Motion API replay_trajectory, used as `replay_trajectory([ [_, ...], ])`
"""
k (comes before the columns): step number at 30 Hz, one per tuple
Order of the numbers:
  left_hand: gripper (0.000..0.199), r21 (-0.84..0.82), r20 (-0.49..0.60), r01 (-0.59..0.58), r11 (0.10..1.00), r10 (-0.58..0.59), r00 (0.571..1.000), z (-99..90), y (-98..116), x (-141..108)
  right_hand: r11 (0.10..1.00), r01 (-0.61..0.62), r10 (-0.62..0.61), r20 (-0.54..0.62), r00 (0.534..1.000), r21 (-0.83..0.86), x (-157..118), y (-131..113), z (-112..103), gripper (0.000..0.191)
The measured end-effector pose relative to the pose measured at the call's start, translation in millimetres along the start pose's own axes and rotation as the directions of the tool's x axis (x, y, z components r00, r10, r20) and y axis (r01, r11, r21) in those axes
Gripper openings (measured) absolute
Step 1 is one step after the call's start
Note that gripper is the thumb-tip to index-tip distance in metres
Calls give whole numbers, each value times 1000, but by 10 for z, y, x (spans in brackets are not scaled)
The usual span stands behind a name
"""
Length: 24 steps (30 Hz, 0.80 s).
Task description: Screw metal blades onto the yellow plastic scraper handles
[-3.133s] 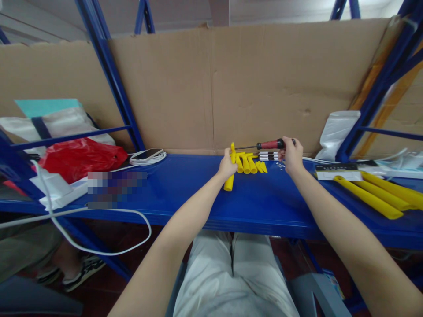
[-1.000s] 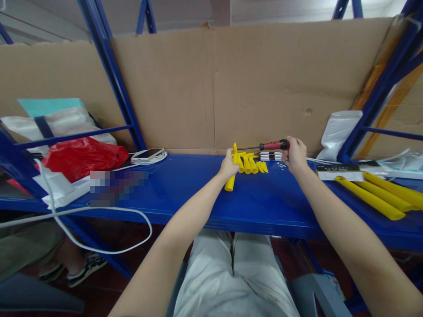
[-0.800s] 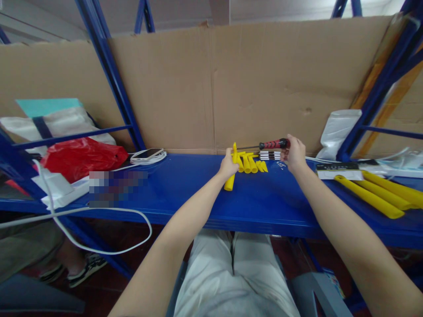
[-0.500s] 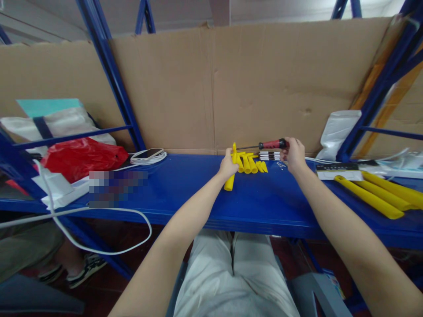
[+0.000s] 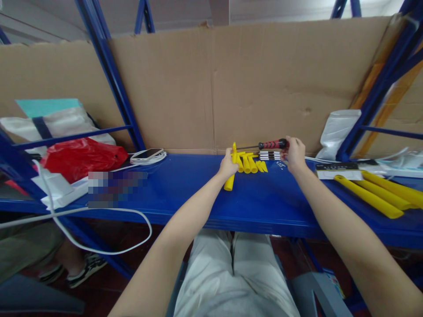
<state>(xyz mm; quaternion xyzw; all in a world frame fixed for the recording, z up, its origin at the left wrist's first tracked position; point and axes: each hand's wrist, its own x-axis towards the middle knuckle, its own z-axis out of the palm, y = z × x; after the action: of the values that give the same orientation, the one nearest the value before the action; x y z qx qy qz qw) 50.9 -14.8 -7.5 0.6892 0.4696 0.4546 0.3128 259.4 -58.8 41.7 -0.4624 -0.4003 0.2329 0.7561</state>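
Observation:
My left hand is closed around a yellow plastic piece with a tube-shaped lower end, held upright over the blue table. My right hand grips the end of a red and black screwdriver. Its thin shaft lies roughly level and points left, the tip meeting the upper part of the yellow piece. Just right of my left hand lie several yellow tubular pieces and a few small flat yellow parts. Small screws are scattered below my right hand, near a stack of white and black strips.
Long yellow tubes lie on the blue table at right, beside a white pouch. At left are a phone on a coiled cable, a red plastic bag and a white power strip. Cardboard stands behind.
Almost nothing differs. Fingers of my right hand have shifted slightly on the screwdriver's handle; my left hand and the yellow piece stay in place.

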Motion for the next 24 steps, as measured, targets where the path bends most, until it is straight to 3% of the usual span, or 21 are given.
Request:
replay_trajectory([
  [16, 69, 20, -20, 29, 999, -28, 999, 3, 12, -11, 997, 77, -78, 30, 997, 21, 102, 132, -38, 44],
  [24, 70, -16, -16, 29, 999, -29, 999, 18, -11, 8, 998, 61, -61, 15, 998, 15, 39, 59, -3, 35],
])
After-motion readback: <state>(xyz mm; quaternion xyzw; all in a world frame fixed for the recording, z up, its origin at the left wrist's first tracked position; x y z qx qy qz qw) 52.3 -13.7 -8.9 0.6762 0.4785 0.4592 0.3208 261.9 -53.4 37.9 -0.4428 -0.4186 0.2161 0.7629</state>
